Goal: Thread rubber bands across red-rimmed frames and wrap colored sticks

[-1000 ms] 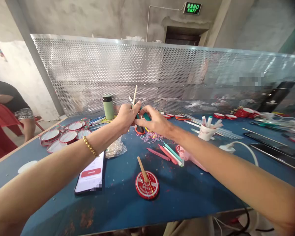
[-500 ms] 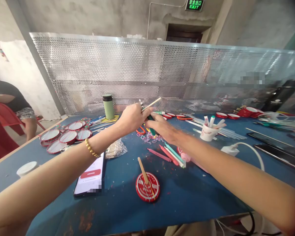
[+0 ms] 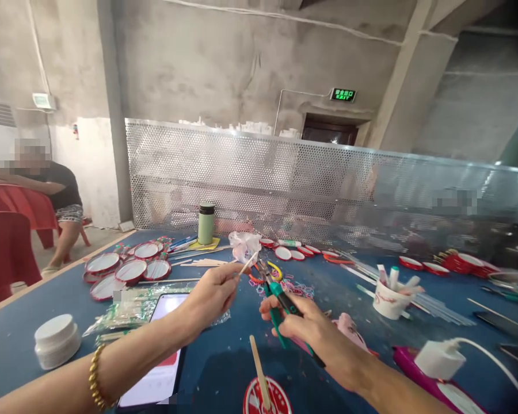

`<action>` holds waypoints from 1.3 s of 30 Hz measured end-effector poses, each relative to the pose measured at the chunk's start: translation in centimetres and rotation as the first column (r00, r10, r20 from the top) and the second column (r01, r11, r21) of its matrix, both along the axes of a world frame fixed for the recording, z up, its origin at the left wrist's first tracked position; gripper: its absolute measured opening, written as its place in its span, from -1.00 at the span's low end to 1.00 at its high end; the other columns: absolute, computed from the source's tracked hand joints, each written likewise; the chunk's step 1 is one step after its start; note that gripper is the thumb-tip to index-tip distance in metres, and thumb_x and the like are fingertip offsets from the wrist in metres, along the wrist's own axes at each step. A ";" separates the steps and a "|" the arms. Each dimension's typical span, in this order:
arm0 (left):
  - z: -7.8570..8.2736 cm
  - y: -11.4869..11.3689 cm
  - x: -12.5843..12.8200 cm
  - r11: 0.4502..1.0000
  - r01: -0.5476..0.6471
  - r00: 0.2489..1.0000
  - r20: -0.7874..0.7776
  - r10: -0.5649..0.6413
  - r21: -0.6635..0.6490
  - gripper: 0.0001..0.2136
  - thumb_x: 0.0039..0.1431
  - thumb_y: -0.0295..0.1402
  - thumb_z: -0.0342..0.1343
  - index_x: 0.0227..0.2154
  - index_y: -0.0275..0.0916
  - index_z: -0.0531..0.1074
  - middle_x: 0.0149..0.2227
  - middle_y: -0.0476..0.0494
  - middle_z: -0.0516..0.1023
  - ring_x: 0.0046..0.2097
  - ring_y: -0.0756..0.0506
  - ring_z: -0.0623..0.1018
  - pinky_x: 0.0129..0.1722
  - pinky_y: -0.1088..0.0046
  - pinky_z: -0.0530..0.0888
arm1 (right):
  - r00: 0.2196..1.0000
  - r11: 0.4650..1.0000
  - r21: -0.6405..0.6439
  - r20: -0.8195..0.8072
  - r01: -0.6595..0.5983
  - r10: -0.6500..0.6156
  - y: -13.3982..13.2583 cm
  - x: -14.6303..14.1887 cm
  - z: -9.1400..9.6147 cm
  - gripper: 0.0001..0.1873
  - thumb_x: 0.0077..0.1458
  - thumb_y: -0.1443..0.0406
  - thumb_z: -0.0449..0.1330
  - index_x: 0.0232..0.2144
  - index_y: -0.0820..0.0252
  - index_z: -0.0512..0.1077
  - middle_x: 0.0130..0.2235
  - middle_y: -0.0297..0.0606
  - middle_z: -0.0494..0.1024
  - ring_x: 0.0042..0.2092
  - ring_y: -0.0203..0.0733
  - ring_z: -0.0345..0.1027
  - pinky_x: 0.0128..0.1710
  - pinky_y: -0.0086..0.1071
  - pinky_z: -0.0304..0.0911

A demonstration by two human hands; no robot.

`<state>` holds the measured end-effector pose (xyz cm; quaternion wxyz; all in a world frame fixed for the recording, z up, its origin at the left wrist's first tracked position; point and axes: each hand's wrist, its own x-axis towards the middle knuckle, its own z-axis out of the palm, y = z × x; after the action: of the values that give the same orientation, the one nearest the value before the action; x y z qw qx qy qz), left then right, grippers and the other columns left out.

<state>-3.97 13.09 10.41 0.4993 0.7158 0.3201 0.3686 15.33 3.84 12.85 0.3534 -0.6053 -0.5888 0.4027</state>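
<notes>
My left hand [image 3: 213, 293] is closed around a thin wooden stick [image 3: 248, 263], whose pale tip points up and to the right. In my right hand [image 3: 308, 322] is a pair of pliers [image 3: 280, 294] with green and black handles. The metal jaws point up and away, just right of the stick and seemingly apart from it. Below, near the table's front edge, lies a red round disc [image 3: 274, 397], cut off by the frame. A flat wooden stick [image 3: 259, 363] stands tilted at its middle. A phone [image 3: 149, 382] lies partly under my left forearm.
Red-rimmed discs [image 3: 132, 271] are heaped at left, near a white jar [image 3: 57, 342] and a green bottle [image 3: 206, 224]. A cup of markers [image 3: 388, 300] and a white charger [image 3: 440, 359] stand at right. A perforated metal screen [image 3: 242, 178] runs along the back.
The view has tilted up, so things sit lower. My hands, close together before, have come apart, and the pliers now show clearly in my right hand.
</notes>
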 end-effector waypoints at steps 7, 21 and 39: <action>0.3 0.0 -0.7 0.989 -0.023 0.996 -0.087 0.036 0.145 -0.67 0.20 -0.37 -0.10 -0.08 -0.26 0.49 -0.71 0.17 0.15 -0.65 0.04 0.15 -0.62 0.56 0.12 | 0.991 0.998 0.043 0.127 -0.048 0.042 0.6 -0.2 0.0 -0.57 -0.22 0.28 0.14 -0.21 -0.02 0.55 -0.10 -0.27 0.56 0.08 0.14 0.32 0.00 -0.13 0.24; -0.3 0.2 -1.2 0.994 0.024 0.995 -0.096 -0.014 0.103 -0.63 0.19 -0.40 -0.10 -0.03 -0.30 0.49 -0.73 0.18 0.15 -0.67 0.05 0.14 -0.63 0.56 0.11 | 0.956 0.982 0.122 0.276 -0.141 0.103 2.2 -1.0 -1.5 -0.55 -0.10 0.39 0.06 -0.11 0.15 0.47 -0.13 -0.25 0.49 -0.08 -0.08 0.36 -0.12 -0.29 0.23; -2.2 2.1 -1.4 0.999 -0.013 1.000 -0.006 0.013 -0.043 -0.75 0.23 -0.23 -0.07 -0.29 -0.28 0.42 -0.68 0.15 0.19 -0.62 0.08 0.06 -0.62 0.58 -0.01 | 0.790 0.950 0.276 0.611 -0.147 -0.056 2.7 -3.6 -2.4 -0.26 0.05 0.42 0.10 0.27 0.42 -0.02 0.17 0.14 0.33 0.19 0.06 0.24 0.15 -0.12 0.14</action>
<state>-5.39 15.22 8.21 0.5112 0.7040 0.3340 0.3627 11.70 6.56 10.50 0.2242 -0.6252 -0.7413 0.0963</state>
